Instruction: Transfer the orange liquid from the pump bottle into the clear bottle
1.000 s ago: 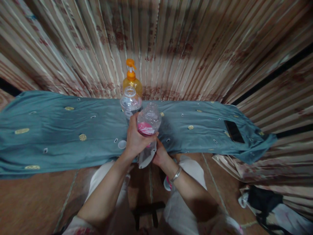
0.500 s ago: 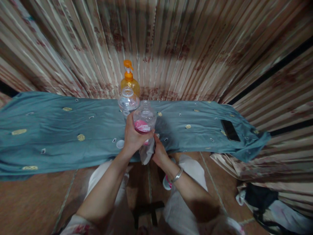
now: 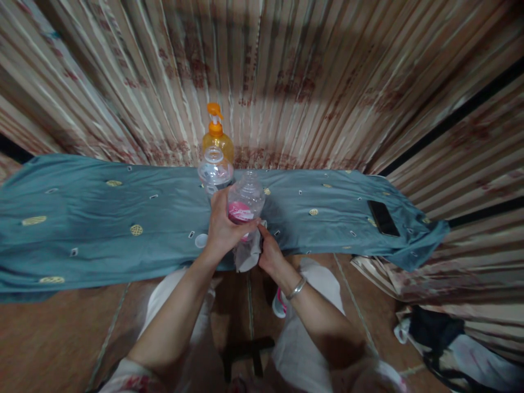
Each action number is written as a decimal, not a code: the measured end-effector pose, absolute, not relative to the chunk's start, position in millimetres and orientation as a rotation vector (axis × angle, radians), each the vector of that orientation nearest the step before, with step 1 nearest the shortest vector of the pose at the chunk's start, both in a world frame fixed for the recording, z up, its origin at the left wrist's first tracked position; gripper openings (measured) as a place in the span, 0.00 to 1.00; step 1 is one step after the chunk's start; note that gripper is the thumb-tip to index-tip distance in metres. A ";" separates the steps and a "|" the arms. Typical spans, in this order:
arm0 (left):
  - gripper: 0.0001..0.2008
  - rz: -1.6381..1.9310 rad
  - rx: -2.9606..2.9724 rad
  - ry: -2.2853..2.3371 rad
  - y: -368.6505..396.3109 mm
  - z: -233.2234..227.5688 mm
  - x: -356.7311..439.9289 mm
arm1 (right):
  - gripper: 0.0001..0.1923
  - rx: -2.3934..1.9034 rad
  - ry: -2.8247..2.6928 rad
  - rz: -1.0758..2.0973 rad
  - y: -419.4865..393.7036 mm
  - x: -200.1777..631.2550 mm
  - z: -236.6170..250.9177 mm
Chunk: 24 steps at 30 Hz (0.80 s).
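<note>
Left hand wrapped round a clear bottle with a pink label, its mouth uppermost, while the right hand, a silver bracelet at its wrist, gripped a pale grey rag against the bottle's lower part; some of that hand was hidden behind the rag. Bottle and rag were held over the front edge of the teal-covered desk, above the gap between the person's knees. Just inside that edge, left of the held bottle, lay a small white lid, with a long stretch of the desk running on to the left end. On the right, a wide span lay between the hands and a black phone, which rested near the tapering right end. Farther in, just behind the left hand, stood a second clear bottle, then an orange pump bottle close to the far edge, overlapping it in view; whether the two touched could not be told. Past that edge, a pleated curtain rose along the desk's whole length, closing off the room for reaching forward.
</note>
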<state>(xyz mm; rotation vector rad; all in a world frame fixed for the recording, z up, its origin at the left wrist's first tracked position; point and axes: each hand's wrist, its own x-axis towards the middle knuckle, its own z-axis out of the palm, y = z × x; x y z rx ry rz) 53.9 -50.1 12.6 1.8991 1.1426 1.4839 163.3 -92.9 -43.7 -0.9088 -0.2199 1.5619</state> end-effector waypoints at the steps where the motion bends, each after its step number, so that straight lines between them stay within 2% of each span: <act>1: 0.41 1.480 1.916 1.141 -49.8 13.7 53.1 | 0.10 -0.929 -0.197 1.566 -93.2 163.5 -41.9; 5: 0.42 1.451 1.925 1.140 -48.3 13.7 51.6 | 0.09 -0.991 -0.138 1.565 -93.1 163.7 -35.2; 10: 0.48 1.512 1.800 1.103 -46.2 0.2 55.7 | 0.08 -1.015 -0.145 1.519 -91.8 164.5 -33.1; 14: 0.43 1.526 1.740 1.070 -45.5 -10.2 60.6 | 0.08 -1.030 -0.177 1.450 -91.8 167.3 -36.2; 17: 0.43 1.514 1.740 1.097 -45.6 -11.5 62.8 | 0.08 -1.049 -0.212 1.421 -93.6 167.4 -39.2; 20: 0.47 1.525 1.725 1.117 -45.2 -9.8 63.8 | 0.11 -1.072 -0.268 1.411 -97.2 165.3 -40.9; 24: 0.46 1.530 1.694 1.137 -43.0 -9.0 62.8 | 0.18 -1.100 -0.366 1.387 -101.7 162.3 -40.9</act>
